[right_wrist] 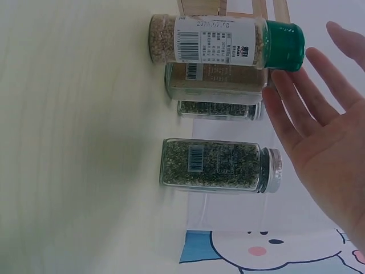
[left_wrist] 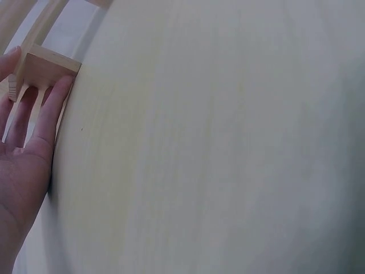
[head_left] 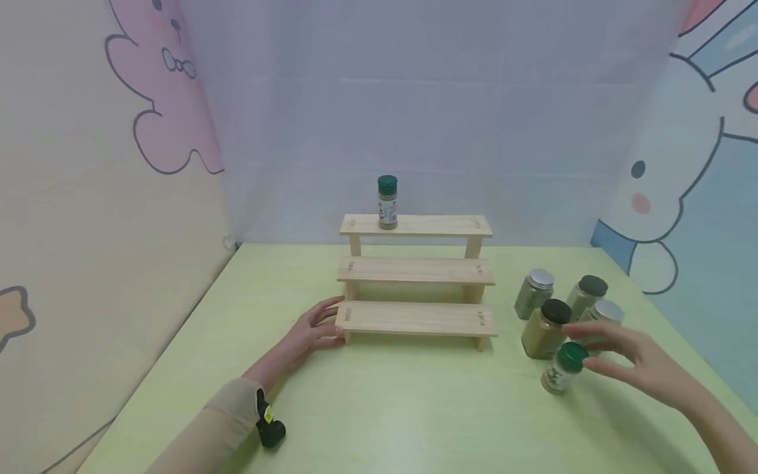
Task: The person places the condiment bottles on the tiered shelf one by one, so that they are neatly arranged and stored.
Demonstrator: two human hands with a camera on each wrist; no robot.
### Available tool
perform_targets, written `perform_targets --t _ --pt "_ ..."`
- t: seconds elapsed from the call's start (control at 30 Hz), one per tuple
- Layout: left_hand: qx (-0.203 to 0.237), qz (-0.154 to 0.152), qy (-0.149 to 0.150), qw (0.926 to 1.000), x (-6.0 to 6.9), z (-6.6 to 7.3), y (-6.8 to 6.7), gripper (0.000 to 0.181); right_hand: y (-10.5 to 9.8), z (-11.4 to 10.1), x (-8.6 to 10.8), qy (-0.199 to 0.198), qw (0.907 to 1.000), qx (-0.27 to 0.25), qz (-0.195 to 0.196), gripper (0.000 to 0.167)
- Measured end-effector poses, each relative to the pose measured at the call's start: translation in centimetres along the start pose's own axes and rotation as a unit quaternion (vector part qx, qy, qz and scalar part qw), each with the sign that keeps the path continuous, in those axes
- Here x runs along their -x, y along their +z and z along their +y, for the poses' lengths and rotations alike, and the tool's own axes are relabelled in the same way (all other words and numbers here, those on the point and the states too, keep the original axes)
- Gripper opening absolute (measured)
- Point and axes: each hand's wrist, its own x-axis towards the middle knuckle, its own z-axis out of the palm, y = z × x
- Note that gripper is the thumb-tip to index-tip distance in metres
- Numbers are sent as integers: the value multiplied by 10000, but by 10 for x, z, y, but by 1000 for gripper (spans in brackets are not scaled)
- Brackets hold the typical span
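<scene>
A light wooden three-step rack [head_left: 414, 318] stands mid-table. My left hand [head_left: 308, 336] touches the left end of its lowest step; in the left wrist view, the fairly straight fingers [left_wrist: 51, 111] reach the rack's end support [left_wrist: 48, 68]. On the top step stands a green-capped spice bottle [head_left: 387, 205]. My right hand [head_left: 648, 368] hovers beside another green-capped spice bottle [head_left: 559, 372], thumb and fingers spread near the cap. Seen from the right wrist, this bottle [right_wrist: 217, 40] has a white barcode label and grainy tan contents; the fingers are loosely extended and do not wrap the cap [right_wrist: 285, 45].
Behind that bottle stand several square jars: a black-capped tan one [head_left: 541, 332], a silver-capped one [head_left: 533, 296], a dark-capped one [head_left: 586, 294] and another silver-capped jar [head_left: 606, 311], partly hidden by my right hand. Cartoon-printed cloth walls [head_left: 657, 164] enclose the table.
</scene>
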Motion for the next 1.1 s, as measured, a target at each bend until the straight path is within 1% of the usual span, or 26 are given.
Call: perform_targets --t 0.1,0.17,0.4,0.7,0.83,1.1 --pt "-33 20 10 10000 0 1 1 69 1 3 0 -112 9998 -47 -151 51" --pt "-57 21 -8 10000 -1 1 1 69 3 5 1 -103 9997 -51 -197 50" --pt "-43 -34 5 10000 -3 1 0 70 8 5 4 328 9992 130 -169 45" --pt "-87 -38 28 10000 -3 0 -1 70 11 10 4 490 9985 86 -219 47" --pt "-88 -15 3 10000 -4 1 0 70 13 11 5 527 9984 57 -183 47" --pt "-95 0 -33 9999 -2 0 -1 69 15 9 3 680 9972 294 33 45"
